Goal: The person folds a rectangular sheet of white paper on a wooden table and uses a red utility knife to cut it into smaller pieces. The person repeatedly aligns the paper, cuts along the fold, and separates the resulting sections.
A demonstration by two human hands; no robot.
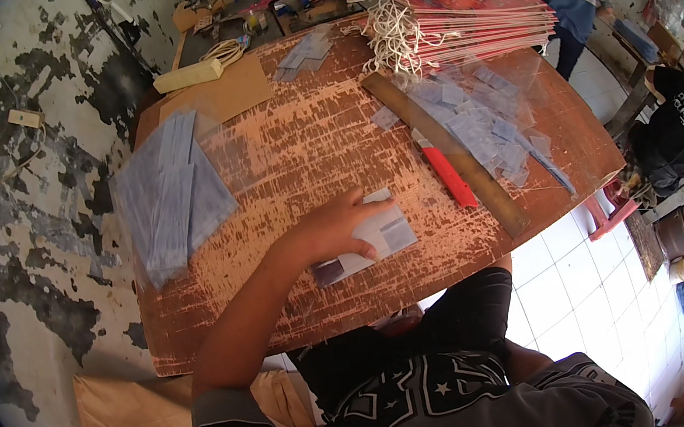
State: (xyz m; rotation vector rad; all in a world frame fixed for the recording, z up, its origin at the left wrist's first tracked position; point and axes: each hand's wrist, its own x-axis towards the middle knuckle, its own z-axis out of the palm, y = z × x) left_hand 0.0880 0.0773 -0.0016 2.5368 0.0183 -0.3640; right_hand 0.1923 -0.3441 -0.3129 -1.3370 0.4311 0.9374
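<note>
My left hand reaches over the near middle of the worn wooden table. Its fingers and thumb are spread, pressing on a small stack of clear plastic pieces. My right hand does not show; only part of that arm appears low at the right, beside my lap. To the right of the stack lies a red-handled cutter knife. A long brown ruler-like strip runs slantwise just beyond the knife.
Long clear plastic sheets are piled at the left. Loose cut plastic pieces lie scattered at the right. A red-and-white stack with white cords sits at the far right. Cardboard lies far left. Other people are beyond the table and at right.
</note>
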